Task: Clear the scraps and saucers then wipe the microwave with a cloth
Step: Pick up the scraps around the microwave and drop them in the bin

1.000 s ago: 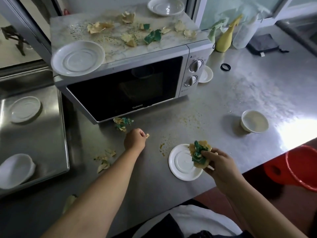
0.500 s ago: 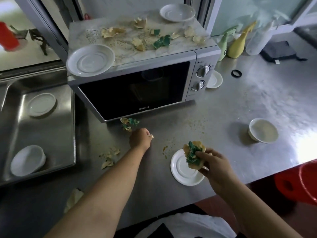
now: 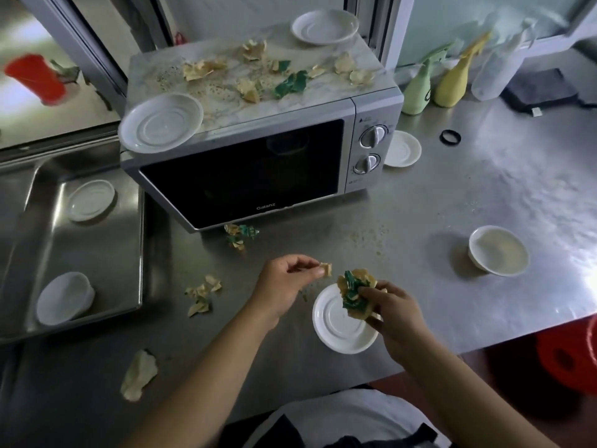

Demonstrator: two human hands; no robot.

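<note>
Ok, steel counter point(image 3: 452, 195) fills most of view, sink tray point(image 3: 142, 253) set in at left w/ two white dishes inside. Microwave point(image 3: 245, 176) sits at back-centre, door closed, top littered w/ tan and green scraps point(image 3: 287, 84), plus front-left saucer point(image 3: 161, 122) overhanging the top's corner and rear saucer point(image 3: 324, 25) at back right. Small saucer point(image 3: 403, 148) on counter just right of microwave, partly behind it. White bowl point(image 3: 499, 250) stands on counter at right, well apart from hands. Three spray bottles point(image 3: 450, 80) at back right, black ring point(image 3: 450, 137) near them. Near saucer point(image 3: 336, 331) sits on counter by front edge. Right hand point(image 3: 394, 313) over it, fingers clenched round a wad of green/tan scraps point(image 3: 353, 294). Left hand point(image 3: 287, 279) just beside, thumb + fingertips pinching a small tan scrap point(image 3: 327, 269), off the counter. Loose scraps: under microwave door point(image 3: 240, 234), left of hands point(image 3: 203, 294), one pale bit near front-left edge point(image 3: 139, 375).
</note>
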